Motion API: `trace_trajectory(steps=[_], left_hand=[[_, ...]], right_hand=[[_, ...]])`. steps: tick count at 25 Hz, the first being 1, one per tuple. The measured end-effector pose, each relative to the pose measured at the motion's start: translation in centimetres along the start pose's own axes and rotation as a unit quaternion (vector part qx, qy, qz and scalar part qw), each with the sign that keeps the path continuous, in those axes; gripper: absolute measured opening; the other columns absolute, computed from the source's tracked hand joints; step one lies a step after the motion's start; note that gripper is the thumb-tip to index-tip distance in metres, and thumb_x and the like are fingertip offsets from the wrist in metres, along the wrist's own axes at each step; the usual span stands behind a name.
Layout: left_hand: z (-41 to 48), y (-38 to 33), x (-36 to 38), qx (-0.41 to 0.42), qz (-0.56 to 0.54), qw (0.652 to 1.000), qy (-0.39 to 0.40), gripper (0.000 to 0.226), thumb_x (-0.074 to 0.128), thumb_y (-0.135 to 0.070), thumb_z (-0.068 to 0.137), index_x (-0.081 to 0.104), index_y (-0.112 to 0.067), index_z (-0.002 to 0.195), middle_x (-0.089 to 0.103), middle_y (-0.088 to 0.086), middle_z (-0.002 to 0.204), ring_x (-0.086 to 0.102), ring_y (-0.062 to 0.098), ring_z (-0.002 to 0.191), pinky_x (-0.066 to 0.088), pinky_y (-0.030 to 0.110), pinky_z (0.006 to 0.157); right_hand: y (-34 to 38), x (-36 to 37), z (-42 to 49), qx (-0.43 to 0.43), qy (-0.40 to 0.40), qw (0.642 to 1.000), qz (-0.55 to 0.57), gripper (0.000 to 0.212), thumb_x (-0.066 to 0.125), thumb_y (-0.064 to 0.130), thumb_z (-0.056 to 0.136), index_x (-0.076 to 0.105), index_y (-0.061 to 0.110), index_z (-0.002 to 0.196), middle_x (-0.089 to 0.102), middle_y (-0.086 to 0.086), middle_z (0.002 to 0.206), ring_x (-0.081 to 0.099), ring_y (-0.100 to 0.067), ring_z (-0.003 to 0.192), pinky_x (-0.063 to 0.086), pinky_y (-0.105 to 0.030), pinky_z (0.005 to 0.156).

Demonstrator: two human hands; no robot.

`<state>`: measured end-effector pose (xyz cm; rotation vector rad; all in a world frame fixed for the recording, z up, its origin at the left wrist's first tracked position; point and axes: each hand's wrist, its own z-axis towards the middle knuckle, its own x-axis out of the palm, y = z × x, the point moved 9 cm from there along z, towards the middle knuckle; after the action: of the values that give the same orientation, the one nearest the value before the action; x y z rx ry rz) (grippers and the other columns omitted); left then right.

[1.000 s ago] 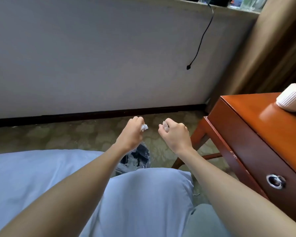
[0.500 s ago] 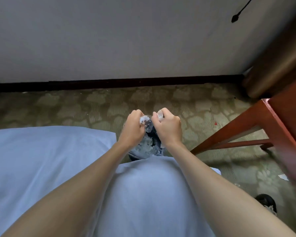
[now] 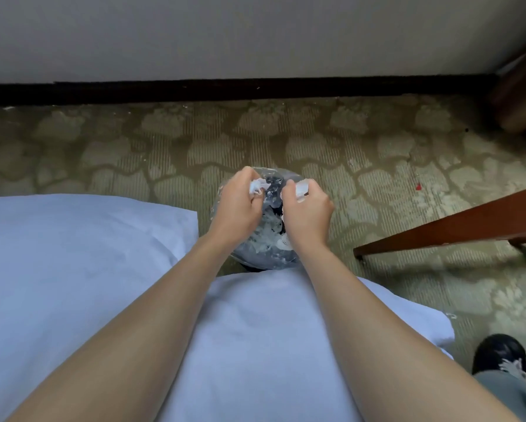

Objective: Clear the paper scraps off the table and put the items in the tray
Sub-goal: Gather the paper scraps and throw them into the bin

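Both of my hands hover side by side over a small bin (image 3: 266, 251) lined with a clear plastic bag, standing on the carpet. My left hand (image 3: 239, 205) grips a crumpled white paper scrap (image 3: 257, 187) in curled fingers. My right hand (image 3: 307, 213) pinches another white paper scrap (image 3: 301, 190). White scraps (image 3: 266, 237) lie inside the bin beneath my hands. The table top and the tray are out of view.
A light blue bed sheet (image 3: 82, 254) covers the lower left and my lap. A red-brown wooden table rail (image 3: 456, 228) crosses the right side. Patterned carpet (image 3: 377, 153) runs to a dark skirting board (image 3: 255, 88). My black shoe (image 3: 499, 354) shows at the bottom right.
My view has tilted down and the table top has left the frame. Both hands, holding scraps, have come together over the bin.
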<state>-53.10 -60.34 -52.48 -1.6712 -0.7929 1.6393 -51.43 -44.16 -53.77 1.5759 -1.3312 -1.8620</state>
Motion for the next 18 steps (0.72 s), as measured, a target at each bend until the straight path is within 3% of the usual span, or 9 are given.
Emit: trace_trajectory(steps=[5, 10, 14, 18], left_hand=[[0.8, 1.4, 0.7, -0.039, -0.047, 0.998, -0.008, 0.008, 0.045, -0.009, 0.097, 0.052, -0.012, 0.099, 0.060, 0.001, 0.089, 0.053, 0.016, 0.076, 0.039, 0.028, 0.062], [1.3, 2.4, 1.6, -0.074, -0.060, 0.995, -0.009, 0.015, 0.049, -0.015, 0.096, 0.060, -0.020, 0.105, 0.063, -0.008, 0.107, 0.057, 0.011, 0.103, 0.047, 0.033, 0.092], [1.2, 3.7, 1.6, -0.141, -0.065, 0.988, -0.020, 0.011, 0.051, -0.033, 0.094, 0.060, -0.027, 0.097, 0.064, -0.011, 0.102, 0.059, 0.010, 0.099, 0.048, 0.045, 0.092], [1.1, 3.8, 1.6, -0.169, -0.093, 0.981, -0.025, 0.011, 0.055, -0.039, 0.087, 0.059, -0.029, 0.087, 0.064, -0.009, 0.091, 0.061, 0.013, 0.086, 0.050, 0.050, 0.086]], right_hand=[[-2.1, 2.8, 1.4, 0.041, 0.029, 0.999, 0.013, 0.034, 0.050, 0.036, 0.093, 0.049, 0.010, 0.071, 0.053, 0.001, 0.060, 0.041, -0.010, 0.052, 0.034, -0.031, 0.048], [-3.4, 4.2, 1.4, 0.089, 0.071, 0.992, 0.047, 0.028, 0.046, 0.034, 0.092, 0.046, 0.020, 0.067, 0.050, 0.008, 0.061, 0.041, -0.010, 0.055, 0.032, -0.029, 0.052], [-4.3, 5.3, 1.2, 0.146, 0.106, 0.982, 0.062, 0.027, 0.042, 0.040, 0.089, 0.046, 0.024, 0.068, 0.051, -0.004, 0.081, 0.045, -0.024, 0.085, 0.041, -0.041, 0.075], [-4.7, 5.5, 0.9, 0.178, 0.108, 0.975, 0.081, 0.035, 0.037, 0.045, 0.088, 0.043, 0.029, 0.057, 0.049, 0.006, 0.070, 0.042, -0.025, 0.089, 0.031, -0.038, 0.075]])
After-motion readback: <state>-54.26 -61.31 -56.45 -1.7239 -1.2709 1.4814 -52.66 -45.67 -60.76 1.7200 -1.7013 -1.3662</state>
